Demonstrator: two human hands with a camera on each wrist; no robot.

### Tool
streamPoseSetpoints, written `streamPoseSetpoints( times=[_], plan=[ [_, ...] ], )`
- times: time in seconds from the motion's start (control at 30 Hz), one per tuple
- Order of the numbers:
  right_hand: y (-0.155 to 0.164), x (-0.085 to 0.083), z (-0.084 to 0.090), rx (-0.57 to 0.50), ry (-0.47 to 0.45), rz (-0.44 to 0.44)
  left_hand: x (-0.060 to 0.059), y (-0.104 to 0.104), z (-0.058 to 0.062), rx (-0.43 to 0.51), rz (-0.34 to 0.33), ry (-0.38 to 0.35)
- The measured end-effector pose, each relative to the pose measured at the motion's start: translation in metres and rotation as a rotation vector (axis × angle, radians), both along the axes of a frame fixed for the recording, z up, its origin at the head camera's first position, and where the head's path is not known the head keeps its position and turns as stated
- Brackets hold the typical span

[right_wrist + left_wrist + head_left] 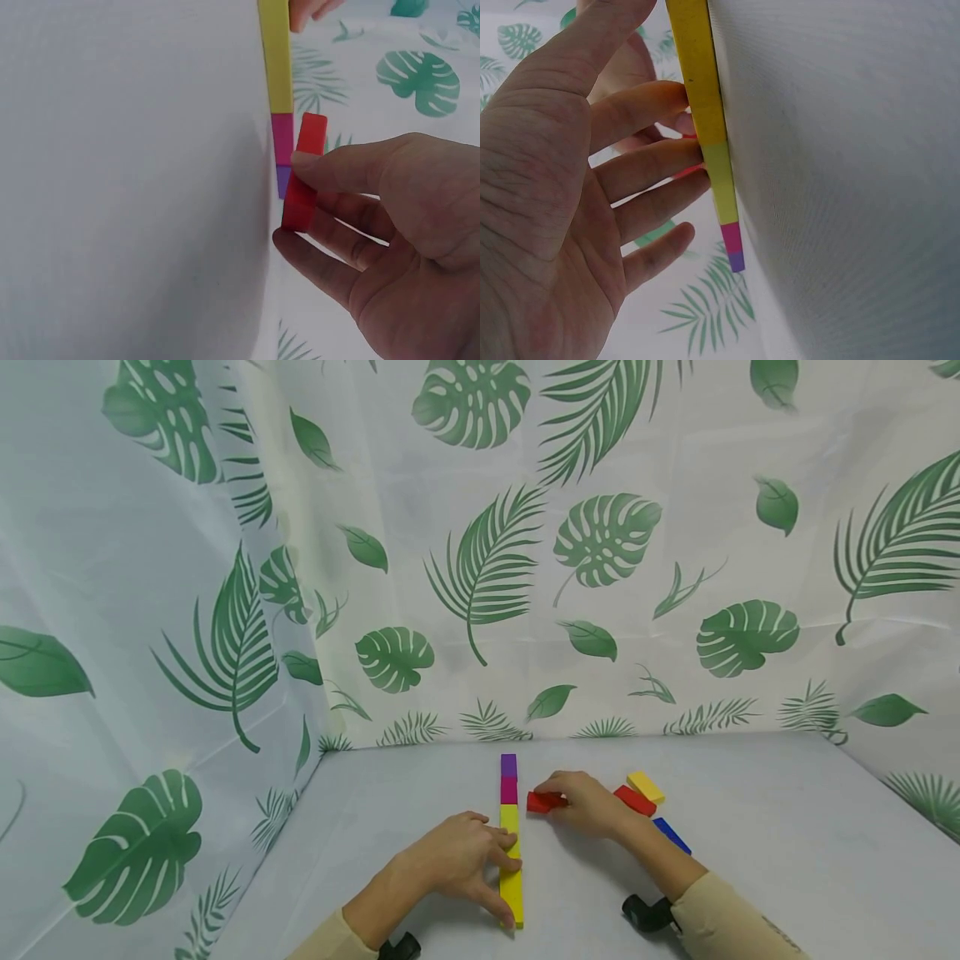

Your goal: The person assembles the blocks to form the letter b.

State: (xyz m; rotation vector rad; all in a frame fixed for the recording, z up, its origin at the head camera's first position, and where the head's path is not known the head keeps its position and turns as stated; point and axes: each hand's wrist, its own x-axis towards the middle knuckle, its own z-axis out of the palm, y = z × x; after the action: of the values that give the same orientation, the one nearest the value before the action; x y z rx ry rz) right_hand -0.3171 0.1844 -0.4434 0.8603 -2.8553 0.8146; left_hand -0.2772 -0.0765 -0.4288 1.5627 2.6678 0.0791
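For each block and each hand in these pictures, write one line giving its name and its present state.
Left hand: fingers straight, resting on the block row.
Right hand: pinching a red block.
Red block: held, beside the row.
Block row: flat on the table, yellow, magenta, purple, end to end.
Second red block, yellow block, blue block: lying loose, untouched.
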Motion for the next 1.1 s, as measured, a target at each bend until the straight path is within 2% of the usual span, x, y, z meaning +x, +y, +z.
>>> streamPoseSetpoints(
  times=[0.43, 1.1],
  plan=[
    [-0.0045, -0.0010, -0.0040, 0.018, -0.034, -0.011, 0.0017, 0.0003, 0.0011, 0.001, -0.006, -0.004],
    [-0.0090, -0.0005, -0.0074, 0.035, -0.020, 0.008, 0.0009, -0.0006, 0.0003, 0.015, -0.021, 0.026]
  ],
)
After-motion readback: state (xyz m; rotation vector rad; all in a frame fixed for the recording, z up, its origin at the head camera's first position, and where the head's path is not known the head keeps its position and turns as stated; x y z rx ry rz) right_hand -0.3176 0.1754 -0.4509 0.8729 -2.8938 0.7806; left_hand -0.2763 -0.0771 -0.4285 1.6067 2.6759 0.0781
